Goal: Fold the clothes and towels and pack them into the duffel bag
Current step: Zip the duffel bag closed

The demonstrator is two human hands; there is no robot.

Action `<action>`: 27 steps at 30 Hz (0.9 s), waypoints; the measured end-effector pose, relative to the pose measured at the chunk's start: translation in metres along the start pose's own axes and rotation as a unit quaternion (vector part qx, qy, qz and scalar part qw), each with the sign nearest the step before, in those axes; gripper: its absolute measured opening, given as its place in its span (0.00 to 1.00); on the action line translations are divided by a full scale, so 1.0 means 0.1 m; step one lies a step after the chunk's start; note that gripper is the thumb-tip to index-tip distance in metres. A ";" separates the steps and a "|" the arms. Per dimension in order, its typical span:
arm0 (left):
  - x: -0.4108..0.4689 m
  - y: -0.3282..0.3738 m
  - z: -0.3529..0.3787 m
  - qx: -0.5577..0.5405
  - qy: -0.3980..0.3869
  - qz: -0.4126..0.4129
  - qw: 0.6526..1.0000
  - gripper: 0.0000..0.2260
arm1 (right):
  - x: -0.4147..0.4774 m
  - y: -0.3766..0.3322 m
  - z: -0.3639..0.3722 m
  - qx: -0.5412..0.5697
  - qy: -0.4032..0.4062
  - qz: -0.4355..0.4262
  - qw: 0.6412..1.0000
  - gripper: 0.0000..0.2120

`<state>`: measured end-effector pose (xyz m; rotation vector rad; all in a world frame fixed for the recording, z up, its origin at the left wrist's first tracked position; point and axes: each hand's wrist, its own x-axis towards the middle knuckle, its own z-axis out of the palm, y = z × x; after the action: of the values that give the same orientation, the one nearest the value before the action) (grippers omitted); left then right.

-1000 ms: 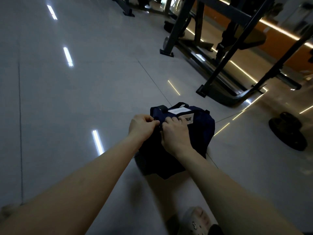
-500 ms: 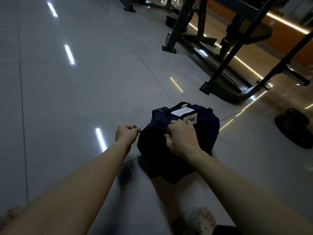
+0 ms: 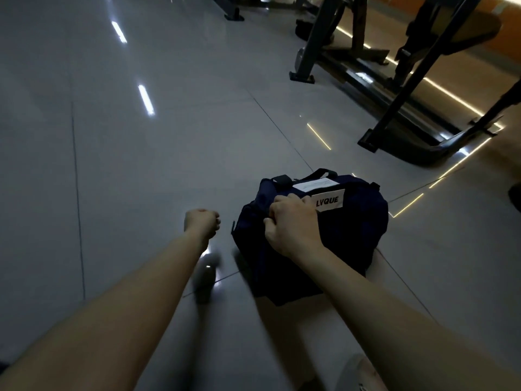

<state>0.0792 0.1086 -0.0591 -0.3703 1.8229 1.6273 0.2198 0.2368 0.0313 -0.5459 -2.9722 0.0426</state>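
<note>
Drawn off the zip pull (image 3: 234, 226), my left hand (image 3: 201, 222) curls empty beside the duffel bag (image 3: 352, 235) on the floor (image 3: 141, 179), my right hand (image 3: 293, 224) pinching its top; I judge closing done, releasing next.

Only one camera is used. It sits on the person's head and looks forward and down at the floor (image 3: 141, 165). The view is wide, and both bare arms reach in from the bottom edge. The left hand (image 3: 201, 224) and the right hand (image 3: 293, 224) show near the middle, close to the camera, by the duffel bag (image 3: 355, 230). Dark metal frames (image 3: 313, 46) stand farther off, at the top right.
</note>
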 end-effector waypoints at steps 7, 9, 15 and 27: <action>-0.36 0.34 -0.01 0.239 -0.097 0.010 0.966 0.13 | 0.11 -0.33 0.20 0.016 -0.135 -0.088 0.987 0.08; -0.41 0.29 0.07 0.258 -0.080 0.032 0.962 0.12 | 0.26 -0.12 0.07 0.045 -0.101 -0.071 0.991 0.09; -0.58 0.09 0.31 0.461 -0.066 0.147 0.873 0.26 | 0.58 1.45 -0.06 0.034 -0.037 0.192 0.980 0.18; -0.23 0.57 0.21 0.531 0.013 0.222 0.818 0.09 | 0.32 2.26 0.54 0.158 -0.174 0.300 0.925 0.11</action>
<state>0.0676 0.1346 -0.0009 0.5750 2.6198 0.5883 0.2625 0.4588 -0.0295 -1.4990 -2.8774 0.7252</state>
